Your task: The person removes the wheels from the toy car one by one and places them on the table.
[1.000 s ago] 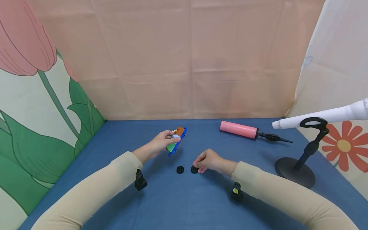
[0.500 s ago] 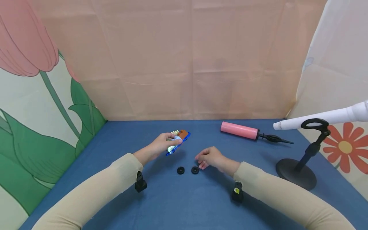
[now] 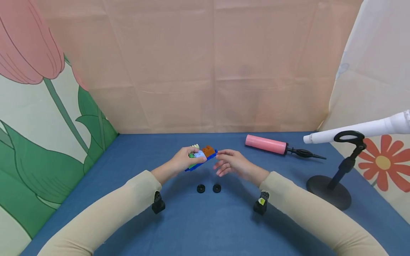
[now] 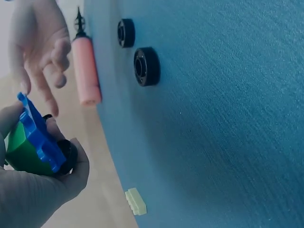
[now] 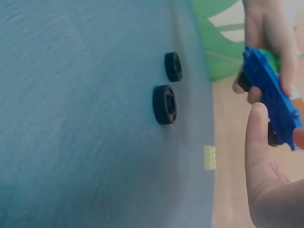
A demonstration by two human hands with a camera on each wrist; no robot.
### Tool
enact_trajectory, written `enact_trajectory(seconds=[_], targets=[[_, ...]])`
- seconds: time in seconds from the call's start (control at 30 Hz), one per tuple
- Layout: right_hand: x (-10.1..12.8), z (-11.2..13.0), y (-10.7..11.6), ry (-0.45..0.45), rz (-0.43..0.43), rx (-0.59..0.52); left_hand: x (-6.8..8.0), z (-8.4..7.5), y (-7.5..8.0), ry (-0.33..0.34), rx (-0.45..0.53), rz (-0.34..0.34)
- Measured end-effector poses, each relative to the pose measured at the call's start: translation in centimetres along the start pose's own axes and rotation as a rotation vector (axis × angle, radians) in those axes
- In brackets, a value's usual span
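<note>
My left hand (image 3: 180, 160) grips a toy car (image 3: 209, 151) of building blocks, tilted above the table. It has a blue base (image 5: 268, 97) with green, light-blue and brown blocks on top. Black wheels (image 4: 69, 154) show on one side of the base in the wrist views. My right hand (image 3: 235, 163) is at the car's right end, fingers loosely bent, a fingertip at or very near the base's edge; contact is hard to tell. Below, two loose black wheels, a left one (image 3: 200, 188) and a right one (image 3: 216, 188), lie on the blue table.
A pale yellow block (image 4: 136, 202) lies on the table behind the car. A pink hand pump (image 3: 266, 144) with a black nozzle rests at the back right. On the right, a black stand (image 3: 330, 192) rises under a white tube (image 3: 358, 129).
My right hand has let go of the right wheel and risen to the car's right end. The car has turned flatter and shifted slightly right in my left hand.
</note>
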State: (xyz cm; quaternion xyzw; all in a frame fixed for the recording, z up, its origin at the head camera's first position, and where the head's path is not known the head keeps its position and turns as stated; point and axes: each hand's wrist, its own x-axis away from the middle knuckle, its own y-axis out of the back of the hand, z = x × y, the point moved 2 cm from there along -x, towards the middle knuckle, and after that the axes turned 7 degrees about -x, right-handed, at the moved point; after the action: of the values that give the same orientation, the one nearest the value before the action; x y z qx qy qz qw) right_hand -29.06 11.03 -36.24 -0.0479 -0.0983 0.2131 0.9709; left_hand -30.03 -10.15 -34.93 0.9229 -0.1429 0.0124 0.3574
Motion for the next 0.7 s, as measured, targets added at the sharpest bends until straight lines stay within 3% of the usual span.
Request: enact_trajectory(seconds=[0.27,0.43,0.7], targets=[[0.4,1.7,0.8,-0.017,-0.001,-0.041,0.2,-0.7,-0.8,-0.129,-0.094,-0.002],[0.5,2.1,1.0,-0.045,0.014,-0.020,0.3,-1.1,-1.0,-0.168,-0.144,-0.031],[0.8,2.3,0.7,-0.056,-0.028,0.027,0.5,-1.8,-1.2,-0.213,-0.203,-0.004]])
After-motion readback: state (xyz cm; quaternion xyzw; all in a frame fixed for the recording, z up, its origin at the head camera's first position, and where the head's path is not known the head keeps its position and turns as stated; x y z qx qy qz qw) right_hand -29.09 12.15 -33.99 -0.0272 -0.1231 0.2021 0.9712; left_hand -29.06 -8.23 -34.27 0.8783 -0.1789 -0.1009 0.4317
